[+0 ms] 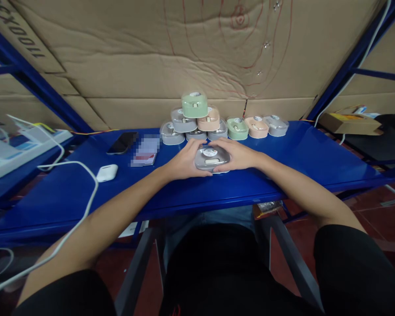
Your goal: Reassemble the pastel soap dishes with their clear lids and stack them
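Between my two hands is a grey box with a clear lid [213, 154], a round white label on top and a pale latch in front. My left hand [186, 161] grips its left side and my right hand [238, 154] its right side, fingers wrapped round it. Just behind, similar boxes form a pyramid: a green box [195, 106] on top, a grey box [183, 121] and a peach box [209, 119] under it, and grey boxes below, partly hidden by my fingers. To the right stand a green box [237, 129], a peach box [257, 127] and a grey box [277, 126].
On the blue table [303, 162] lie a dark phone [122, 143], a second phone [147, 151] with a blurred screen, and a white earphone case [107, 173]. A white cable [92, 202] crosses the left side. A cardboard wall [134, 74] closes the back; an open carton [350, 123] sits right.
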The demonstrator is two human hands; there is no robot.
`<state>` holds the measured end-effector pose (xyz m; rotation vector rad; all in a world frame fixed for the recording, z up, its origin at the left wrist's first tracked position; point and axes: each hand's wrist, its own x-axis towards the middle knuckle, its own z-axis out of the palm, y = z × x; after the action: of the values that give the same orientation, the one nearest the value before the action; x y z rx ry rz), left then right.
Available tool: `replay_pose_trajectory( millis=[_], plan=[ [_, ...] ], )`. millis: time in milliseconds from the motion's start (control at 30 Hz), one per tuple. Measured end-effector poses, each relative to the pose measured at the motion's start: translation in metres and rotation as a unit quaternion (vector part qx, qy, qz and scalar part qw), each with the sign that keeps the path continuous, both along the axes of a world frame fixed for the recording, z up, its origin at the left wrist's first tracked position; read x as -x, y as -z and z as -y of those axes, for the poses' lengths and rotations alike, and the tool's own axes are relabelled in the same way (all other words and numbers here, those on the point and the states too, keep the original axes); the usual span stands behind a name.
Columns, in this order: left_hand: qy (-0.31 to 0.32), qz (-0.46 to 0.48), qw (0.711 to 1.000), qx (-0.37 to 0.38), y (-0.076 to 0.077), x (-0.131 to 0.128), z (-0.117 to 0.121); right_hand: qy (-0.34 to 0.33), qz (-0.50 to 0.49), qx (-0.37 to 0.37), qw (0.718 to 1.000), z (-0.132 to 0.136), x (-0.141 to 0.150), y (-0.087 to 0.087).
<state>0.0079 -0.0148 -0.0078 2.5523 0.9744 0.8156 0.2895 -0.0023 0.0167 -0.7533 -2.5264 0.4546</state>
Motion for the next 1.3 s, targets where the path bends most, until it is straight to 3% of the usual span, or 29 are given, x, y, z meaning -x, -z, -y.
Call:
replay_pose_trajectory(
  millis=[133, 300, 500, 633, 1300],
  plan=[
    [0.005, 0.0, 1.0, 0.015, -0.003, 0.001, 0.002, 0.006, -0.019, -0.008, 1.0, -0.004, -0.01, -0.013],
    [0.012, -0.012, 0.998, 0.062, -0.012, 0.004, 0.006, 0.048, -0.046, 0.012, 0.998, -0.024, -0.043, -0.03],
    [0.036, -0.064, 0.997, 0.03, -0.017, 0.003, 0.009, 0.142, -0.096, 0.006, 0.985, -0.045, -0.075, -0.033],
    [0.049, -0.068, 0.996, 0.033, -0.016, 0.002, 0.01, 0.173, -0.099, -0.011, 0.98, -0.048, -0.076, -0.029],
    [0.043, -0.033, 0.998, 0.031, -0.011, 0.001, 0.008, 0.161, -0.077, -0.01, 0.984, -0.043, -0.068, -0.028]
  ],
)
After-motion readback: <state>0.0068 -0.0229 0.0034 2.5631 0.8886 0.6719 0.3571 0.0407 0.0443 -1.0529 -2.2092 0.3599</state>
